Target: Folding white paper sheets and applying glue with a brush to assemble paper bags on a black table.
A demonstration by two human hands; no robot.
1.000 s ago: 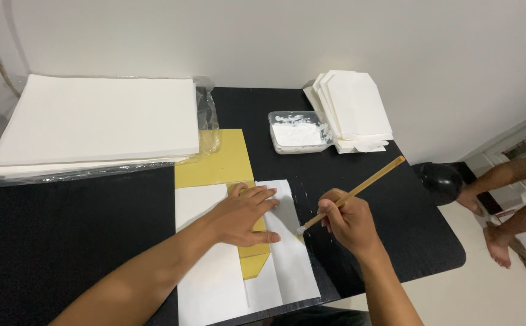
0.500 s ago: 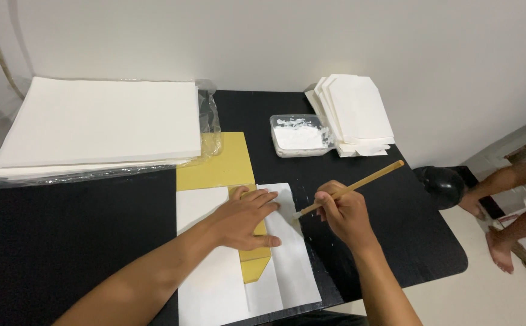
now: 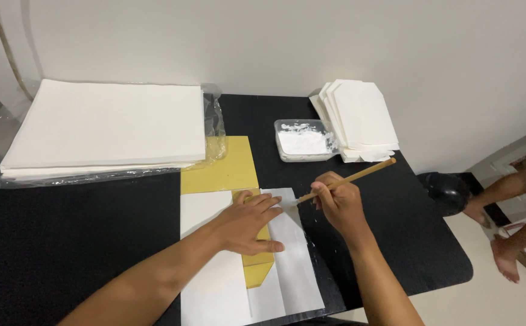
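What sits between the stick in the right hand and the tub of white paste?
Nothing visible. Bare black table lies between the stick in the right hand and the paste tub. The left hand presses the white sheet.

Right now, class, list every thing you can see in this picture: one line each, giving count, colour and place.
Table: one, black, fills the lower view.
Paper stack: one, white, in clear plastic, back left.
Card sheet: one, yellow, centre, partly under the white sheet.
White sheet: one, folded over a yellow template, front centre.
Tub: one, clear, holding white paste, back centre.
Folded white pieces: one pile, right of the tub.
Dark round object: one, on the floor, right.
Another person's feet: far right.
Stick: one, wooden, in the right hand.
Left hand: pressing flat on the white sheet.
Right hand: grip closed on the stick.
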